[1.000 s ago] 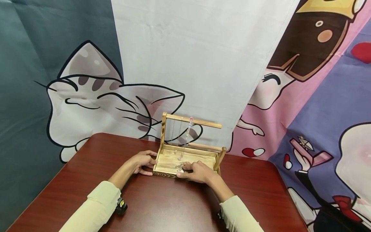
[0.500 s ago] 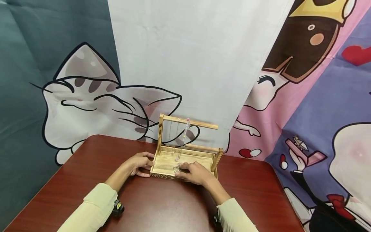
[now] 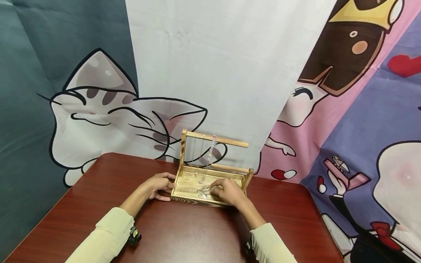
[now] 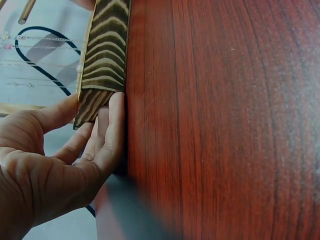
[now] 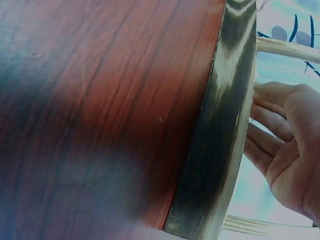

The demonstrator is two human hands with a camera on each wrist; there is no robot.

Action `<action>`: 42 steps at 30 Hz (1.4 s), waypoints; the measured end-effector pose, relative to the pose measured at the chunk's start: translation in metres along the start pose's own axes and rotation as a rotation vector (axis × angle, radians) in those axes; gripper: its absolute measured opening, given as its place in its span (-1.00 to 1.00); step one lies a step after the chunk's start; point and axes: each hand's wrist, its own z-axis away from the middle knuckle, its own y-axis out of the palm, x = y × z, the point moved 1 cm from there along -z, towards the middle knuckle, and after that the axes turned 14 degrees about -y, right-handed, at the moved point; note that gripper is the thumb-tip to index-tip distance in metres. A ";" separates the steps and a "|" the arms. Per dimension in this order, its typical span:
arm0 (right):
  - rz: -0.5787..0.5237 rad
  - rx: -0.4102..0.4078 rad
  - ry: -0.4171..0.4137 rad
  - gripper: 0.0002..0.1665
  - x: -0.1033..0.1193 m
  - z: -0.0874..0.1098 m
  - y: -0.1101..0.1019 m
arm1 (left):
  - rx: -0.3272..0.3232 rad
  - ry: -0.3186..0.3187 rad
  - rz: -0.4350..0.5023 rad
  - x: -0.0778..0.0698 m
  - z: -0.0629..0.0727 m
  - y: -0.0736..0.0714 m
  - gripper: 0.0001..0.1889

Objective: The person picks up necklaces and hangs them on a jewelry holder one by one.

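A wooden jewelry stand (image 3: 184, 153) with a shallow tray rests on the table. My left hand (image 3: 160, 186) grips the tray's left end. In the left wrist view, the thumb lies at the upper edge and the fingers (image 4: 116, 120) on the outer side and underneath. Inside the tray, near its front rim, lies a silvery chain necklace (image 3: 204, 190) with a small pendant. My right hand (image 3: 228, 190) reaches over the front right rim, fingers bent, pinching the chain's right end. The right wrist view shows thumb and fingers (image 5: 270, 120) together behind the rim, tips partly hidden.
Several thin necklaces, one a beaded necklace (image 3: 210, 155) with a pink top, hang from the upper bar (image 3: 230, 140). A lower bar (image 3: 230, 167) runs behind the tray. The reddish-brown table (image 3: 184, 233) extends around the stand, with a printed cloth (image 3: 230, 73) behind.
My right hand has shifted slightly right and drawn its thumb back from the front rim, so more of the chain shows. My left hand keeps its grip on the tray.
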 end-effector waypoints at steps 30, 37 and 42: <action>0.241 -0.090 -0.047 -0.87 -0.098 -0.024 0.081 | 0.000 -0.012 0.004 -0.002 -0.002 0.001 -0.41; -0.018 -0.119 0.013 -0.87 -0.087 -0.023 0.069 | 0.002 -0.013 0.004 -0.001 -0.002 0.000 -0.40; -0.281 -0.100 0.132 -0.83 -0.038 -0.020 0.034 | 0.001 -0.013 0.006 -0.001 -0.002 0.000 -0.40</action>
